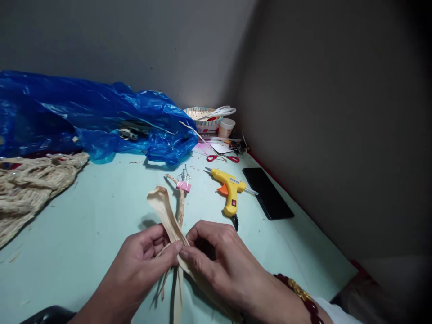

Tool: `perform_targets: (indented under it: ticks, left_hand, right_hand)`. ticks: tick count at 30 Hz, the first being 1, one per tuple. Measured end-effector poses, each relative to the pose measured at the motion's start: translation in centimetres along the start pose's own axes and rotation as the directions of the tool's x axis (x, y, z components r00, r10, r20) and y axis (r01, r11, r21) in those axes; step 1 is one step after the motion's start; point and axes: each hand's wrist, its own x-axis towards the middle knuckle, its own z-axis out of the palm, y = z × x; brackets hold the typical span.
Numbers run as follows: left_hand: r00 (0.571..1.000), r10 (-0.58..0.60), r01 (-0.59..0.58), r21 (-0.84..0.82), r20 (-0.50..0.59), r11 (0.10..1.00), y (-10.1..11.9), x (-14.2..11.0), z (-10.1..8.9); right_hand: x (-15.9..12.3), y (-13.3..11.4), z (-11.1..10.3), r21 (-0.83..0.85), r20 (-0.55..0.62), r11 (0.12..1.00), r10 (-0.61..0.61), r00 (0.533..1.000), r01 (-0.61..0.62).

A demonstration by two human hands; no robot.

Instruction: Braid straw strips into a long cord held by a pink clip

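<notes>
My left hand point(141, 265) and my right hand point(219, 265) meet low in the middle of the view. Both pinch pale tan dried leaf strips point(166, 211), thumbs and forefingers pressed together on them. One wide strip rises up and away from the fingers, and thinner strips hang below them. A twisted strand of the same fibre runs back to a pink binder clip point(184, 184) lying on the light green table point(87, 225). A dark red bead bracelet point(303, 297) circles my right wrist.
A yellow hot glue gun point(230, 189) and a black phone point(268, 192) lie to the right. Red-handled scissors point(222, 158), a woven basket point(204, 117) and a small cup point(226, 127) stand at the back. A blue plastic bag point(84, 117) and woven fibre material point(30, 189) fill the left side.
</notes>
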Motion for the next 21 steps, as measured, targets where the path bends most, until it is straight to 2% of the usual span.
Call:
perform_targets:
  ticks: [7, 15, 21]
  left_hand:
    - [0.998, 0.047, -0.048, -0.028, -0.047, 0.998, 0.3, 0.2, 0.6]
    - [0.998, 0.059, -0.061, -0.063, -0.028, 0.996, 1.0, -0.3, 1.0]
    - [0.994, 0.092, -0.092, -0.014, 0.059, 0.996, 0.9, -0.4, 0.8]
  right_hand:
    - [0.4, 0.5, 0.7, 0.069, -0.026, 0.997, -0.019, 0.999, 0.020]
    - [0.3, 0.8, 1.1, 0.017, -0.105, 0.991, -0.133, 0.986, 0.135]
    - [0.2, 0.7, 1.0, -0.044, -0.155, 0.973, -0.232, 0.960, 0.228]
